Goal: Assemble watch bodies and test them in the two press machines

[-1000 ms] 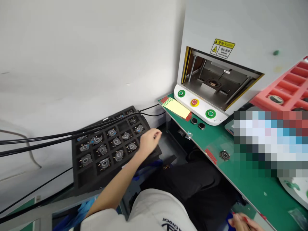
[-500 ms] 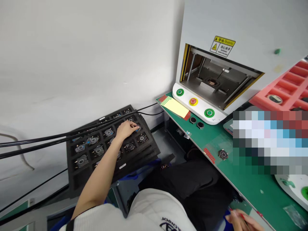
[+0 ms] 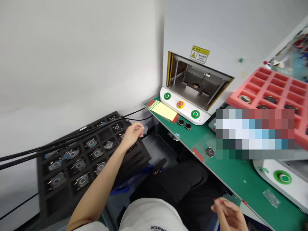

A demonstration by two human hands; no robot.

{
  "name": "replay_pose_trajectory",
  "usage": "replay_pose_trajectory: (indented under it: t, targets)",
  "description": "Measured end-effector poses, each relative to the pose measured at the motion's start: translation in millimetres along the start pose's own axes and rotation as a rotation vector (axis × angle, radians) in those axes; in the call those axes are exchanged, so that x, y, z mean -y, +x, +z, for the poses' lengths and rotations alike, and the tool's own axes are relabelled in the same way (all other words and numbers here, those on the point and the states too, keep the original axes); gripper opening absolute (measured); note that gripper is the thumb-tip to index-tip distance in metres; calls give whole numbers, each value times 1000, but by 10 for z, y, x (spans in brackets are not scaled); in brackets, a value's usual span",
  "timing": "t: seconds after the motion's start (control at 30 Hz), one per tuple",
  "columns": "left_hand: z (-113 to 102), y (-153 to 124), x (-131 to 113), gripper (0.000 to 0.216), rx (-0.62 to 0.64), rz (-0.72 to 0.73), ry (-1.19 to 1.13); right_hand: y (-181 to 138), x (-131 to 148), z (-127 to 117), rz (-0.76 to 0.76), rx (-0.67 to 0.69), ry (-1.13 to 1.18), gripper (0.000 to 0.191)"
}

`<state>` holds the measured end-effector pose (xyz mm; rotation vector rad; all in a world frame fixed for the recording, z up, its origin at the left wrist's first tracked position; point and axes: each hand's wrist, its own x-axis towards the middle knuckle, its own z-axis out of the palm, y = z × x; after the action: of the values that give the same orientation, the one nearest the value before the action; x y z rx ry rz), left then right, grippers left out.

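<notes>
My left hand [image 3: 134, 134] is raised just above the right edge of a black foam tray [image 3: 56, 200]. Its fingers are pinched on what looks like a small piece of clear film [image 3: 145, 130]. In the tray's compartments lie round watch parts [image 3: 83, 180] with metal coils, several under clear film with blue tabs. My right hand [image 3: 229, 214], low at the right by the bench edge, has its fingers pinched together; what they hold, if anything, cannot be made out. A single watch part [image 3: 210, 151] rests on the green bench [image 3: 226, 173].
A grey press [image 3: 196, 85] with green buttons and a red stop button stands on the bench. Two dark round watch cases [image 3: 184, 124] lie before it, beside a yellow sticker sheet [image 3: 163, 110]. Black cables [image 3: 79, 130] cross the tray. A red tray [image 3: 255, 85] is at the right.
My left hand has lifted off a watch part in the black tray and moved right, with clear film at its fingertips. The view has turned right; my right hand shows more fully.
</notes>
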<state>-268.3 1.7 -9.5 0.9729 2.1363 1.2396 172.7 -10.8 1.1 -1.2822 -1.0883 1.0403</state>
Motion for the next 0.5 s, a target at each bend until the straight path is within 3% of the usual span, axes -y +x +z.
replay_pose_trajectory:
  t: [0.13,0.23,0.37,0.5]
  targets:
    - [814,257,-146,22,210,66,-53,-36,35,49,-56,30,32,27]
    - [1271,456,-182,24,245,64,-25,-93,29,43,-34,-64,39,24]
    - [1566,591,-145,26,197,32,83,-147,-81,-49,20,-197,52,29]
    - [1616,582,-106,26,120,20,230,-111,-194,-220,62,-148,45,30]
